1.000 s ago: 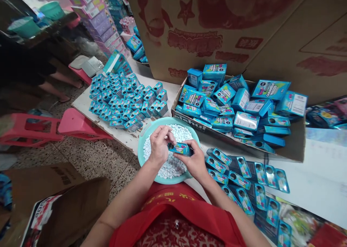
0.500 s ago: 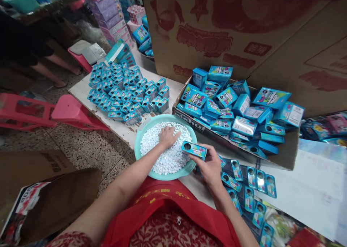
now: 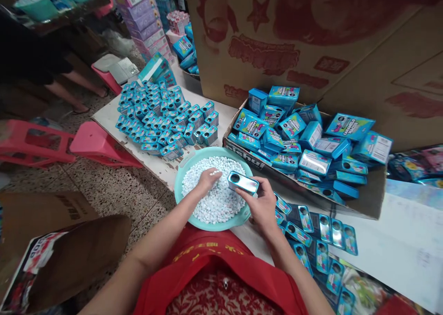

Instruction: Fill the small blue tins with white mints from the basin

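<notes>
Small white candies [image 3: 221,204] fill a mint-green basin [image 3: 178,176] in front of my body. Over the candies, my left hand [image 3: 208,180] is cupped, with a few of them at its curled fingertips. My right hand [image 3: 261,202] grips a small blue candy tin [image 3: 243,182] by its right end, above the basin's right side. The tin's top, with a round dark hole near its left end, faces up and catches the light. What is inside the tin cannot be seen.
Many similar tins [image 3: 166,121] stand packed on the white table [image 3: 110,114] at the left. A carton [image 3: 372,204] heaped with blue tins is at the right, with more tins [image 3: 321,255] lying in front. Pink stools [image 3: 100,144] and another person's legs [image 3: 74,75] are farther left.
My left hand has lifted from lying spread in the candies and turned into a cupped grip with some candies. The tin in my right hand has tilted slightly, so its top now glares.
</notes>
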Available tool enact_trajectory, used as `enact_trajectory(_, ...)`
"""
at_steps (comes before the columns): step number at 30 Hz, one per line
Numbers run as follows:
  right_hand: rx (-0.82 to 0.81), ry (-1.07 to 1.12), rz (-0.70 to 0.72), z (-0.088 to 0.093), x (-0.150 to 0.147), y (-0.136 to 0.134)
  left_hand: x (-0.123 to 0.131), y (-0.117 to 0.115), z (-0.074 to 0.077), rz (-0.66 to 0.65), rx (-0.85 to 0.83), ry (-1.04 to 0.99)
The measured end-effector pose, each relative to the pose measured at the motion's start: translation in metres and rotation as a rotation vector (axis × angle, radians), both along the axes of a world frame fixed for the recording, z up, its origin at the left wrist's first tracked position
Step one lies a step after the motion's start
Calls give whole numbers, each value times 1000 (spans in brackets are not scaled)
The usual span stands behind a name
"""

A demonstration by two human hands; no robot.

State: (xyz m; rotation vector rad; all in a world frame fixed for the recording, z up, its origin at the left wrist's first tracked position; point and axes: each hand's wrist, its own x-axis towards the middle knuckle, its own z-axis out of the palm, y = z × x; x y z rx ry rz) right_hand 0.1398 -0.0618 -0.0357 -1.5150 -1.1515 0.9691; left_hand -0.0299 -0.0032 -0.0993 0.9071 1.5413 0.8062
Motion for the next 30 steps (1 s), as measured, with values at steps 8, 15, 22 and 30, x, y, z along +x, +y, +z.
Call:
enact_trajectory(8, 38, -198, 130, -3, -8, -2, 7, -1, 82, 154, -31, -613)
enact_trajectory(15, 63, -242, 220, 0, -25, -1, 19, -2, 96, 363, 158, -597)
enact_trajectory(22, 55, -243, 217, 6, -25, 2, 21, 1, 98, 361, 209, -563)
enact_trajectory(30, 38, -205, 218, 4, -23, 6, 23, 3, 99, 336, 231, -590)
